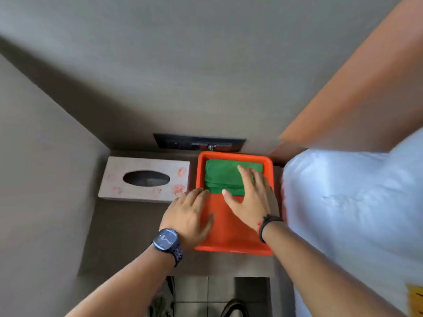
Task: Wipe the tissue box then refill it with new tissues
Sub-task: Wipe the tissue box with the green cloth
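A large white plastic bag fills the right side of the view, bulging against the orange tray; what it holds is hidden, though refill tissues would be a fair guess given the task. The grey bench sits in a recess between grey walls and carries everything else. On it the orange tray lies lengthwise away from the person, probably serving to keep the cleaning things together. Just beside its left wall stands the tissue box, pale, smeared with reddish marks on top, its oval slot dark and seemingly without tissues; it has not been wiped.

At the far end of the tray lies a folded green cloth, the likely wiper. The right hand rests flat and spread wide on the cloth's near right part, fingers splayed, gripping nothing yet; it looks set to gather the cloth. The left hand, also open with fingers loosely extended, lies over the tray's left rim, seemingly steadying it. A dark watch sits on the left wrist and a dark cord bracelet on the right.
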`<state>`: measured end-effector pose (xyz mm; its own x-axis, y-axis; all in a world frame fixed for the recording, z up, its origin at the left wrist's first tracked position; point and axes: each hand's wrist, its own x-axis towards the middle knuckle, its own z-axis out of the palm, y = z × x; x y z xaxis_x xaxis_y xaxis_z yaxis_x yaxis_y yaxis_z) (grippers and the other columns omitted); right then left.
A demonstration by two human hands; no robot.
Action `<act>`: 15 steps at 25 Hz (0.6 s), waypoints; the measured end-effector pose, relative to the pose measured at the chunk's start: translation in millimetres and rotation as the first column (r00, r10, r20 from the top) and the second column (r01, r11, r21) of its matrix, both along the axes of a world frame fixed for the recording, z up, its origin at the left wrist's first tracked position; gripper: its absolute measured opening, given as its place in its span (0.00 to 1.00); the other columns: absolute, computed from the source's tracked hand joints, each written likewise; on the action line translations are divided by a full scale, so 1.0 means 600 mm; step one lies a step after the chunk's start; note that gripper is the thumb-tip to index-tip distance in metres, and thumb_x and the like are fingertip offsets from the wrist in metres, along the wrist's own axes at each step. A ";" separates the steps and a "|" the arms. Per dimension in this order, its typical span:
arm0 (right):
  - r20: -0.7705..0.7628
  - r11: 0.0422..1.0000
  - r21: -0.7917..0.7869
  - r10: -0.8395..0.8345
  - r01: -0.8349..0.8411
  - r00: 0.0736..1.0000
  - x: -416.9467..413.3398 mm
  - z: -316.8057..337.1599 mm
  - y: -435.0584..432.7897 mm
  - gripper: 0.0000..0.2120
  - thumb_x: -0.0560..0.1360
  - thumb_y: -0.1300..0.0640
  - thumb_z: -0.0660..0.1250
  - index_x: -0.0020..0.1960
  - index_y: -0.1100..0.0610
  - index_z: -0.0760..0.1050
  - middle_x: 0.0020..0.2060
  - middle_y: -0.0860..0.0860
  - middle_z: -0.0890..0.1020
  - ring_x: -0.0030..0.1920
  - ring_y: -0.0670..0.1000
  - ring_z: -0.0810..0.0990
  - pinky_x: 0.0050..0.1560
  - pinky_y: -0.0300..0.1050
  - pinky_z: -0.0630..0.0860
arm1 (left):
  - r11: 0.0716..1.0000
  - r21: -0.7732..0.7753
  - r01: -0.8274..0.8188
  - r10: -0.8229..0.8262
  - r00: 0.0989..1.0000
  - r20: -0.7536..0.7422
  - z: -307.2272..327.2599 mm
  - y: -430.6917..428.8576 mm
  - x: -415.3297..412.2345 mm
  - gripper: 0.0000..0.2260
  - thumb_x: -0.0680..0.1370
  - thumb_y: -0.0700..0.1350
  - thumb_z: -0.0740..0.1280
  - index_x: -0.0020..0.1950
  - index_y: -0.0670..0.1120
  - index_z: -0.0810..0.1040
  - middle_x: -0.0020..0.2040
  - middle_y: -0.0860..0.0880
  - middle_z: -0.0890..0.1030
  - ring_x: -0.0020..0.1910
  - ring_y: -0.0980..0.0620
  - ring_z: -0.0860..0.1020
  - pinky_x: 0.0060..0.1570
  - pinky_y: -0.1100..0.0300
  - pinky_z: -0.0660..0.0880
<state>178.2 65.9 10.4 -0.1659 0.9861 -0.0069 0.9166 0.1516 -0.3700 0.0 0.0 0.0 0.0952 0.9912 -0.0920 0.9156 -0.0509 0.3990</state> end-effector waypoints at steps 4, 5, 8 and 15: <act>0.188 0.990 -0.010 0.143 -0.143 0.972 0.004 -0.144 0.082 0.32 0.69 0.39 0.64 0.69 0.52 0.68 0.66 0.59 0.73 0.66 0.61 0.70 0.64 0.57 0.71 | 0.983 0.047 0.176 -0.170 0.979 -0.111 -0.155 0.032 0.020 0.24 0.75 0.52 0.60 0.66 0.41 0.72 0.68 0.41 0.72 0.68 0.42 0.70 0.68 0.50 0.66; 0.237 0.983 -0.032 0.184 -0.182 0.954 0.007 -0.174 0.094 0.33 0.69 0.39 0.64 0.70 0.51 0.67 0.67 0.59 0.71 0.68 0.61 0.68 0.66 0.58 0.68 | 0.981 0.058 0.183 -0.175 0.977 -0.121 -0.184 0.033 0.022 0.24 0.75 0.52 0.60 0.68 0.40 0.71 0.70 0.41 0.70 0.71 0.44 0.66 0.71 0.50 0.62; 0.366 0.960 -0.081 0.279 -0.268 0.888 0.016 -0.222 0.109 0.37 0.67 0.34 0.62 0.72 0.48 0.63 0.70 0.57 0.69 0.70 0.60 0.65 0.68 0.62 0.63 | 0.975 0.106 0.195 -0.175 0.968 -0.178 -0.227 0.023 0.027 0.26 0.75 0.52 0.61 0.70 0.40 0.68 0.73 0.42 0.66 0.74 0.46 0.60 0.72 0.51 0.55; 0.492 0.960 -0.055 0.266 -0.275 0.829 0.028 -0.253 0.125 0.36 0.65 0.33 0.67 0.68 0.49 0.68 0.59 0.61 0.74 0.52 0.63 0.74 0.47 0.58 0.73 | 0.975 0.131 0.178 -0.162 0.979 -0.123 -0.237 0.025 0.032 0.25 0.76 0.51 0.59 0.71 0.41 0.67 0.74 0.43 0.63 0.75 0.49 0.56 0.73 0.51 0.55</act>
